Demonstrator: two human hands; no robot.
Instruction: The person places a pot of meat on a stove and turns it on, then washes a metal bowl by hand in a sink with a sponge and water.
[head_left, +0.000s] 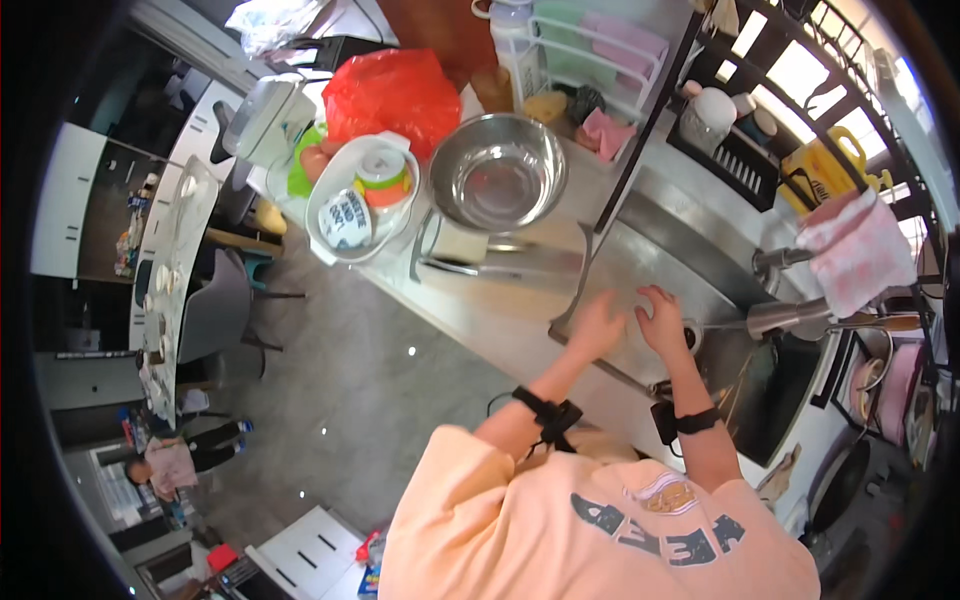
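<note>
My left hand (598, 326) hovers over the near side of the stainless steel sink (637, 259), blurred, with nothing visible in it. To its right, my right hand (664, 322) is over the sink with its fingers bent and apart, also bare. The two hands face each other without touching. From the steel faucet (784, 319), a thin line that looks like running water reaches toward the right hand. Left of the sink lies a cutting board (517, 296) bearing a broad-bladed knife (525, 270) and a pale block (459, 244). Behind the board stands a shiny steel bowl (499, 172).
A white basin (319, 244) holds several small bowls beside the steel bowl. Behind it sits a red plastic bag (394, 97). A pink cloth (862, 251) hangs near the faucet. A black drying rack (724, 161) stands behind the sink. Another person (169, 465) is far left.
</note>
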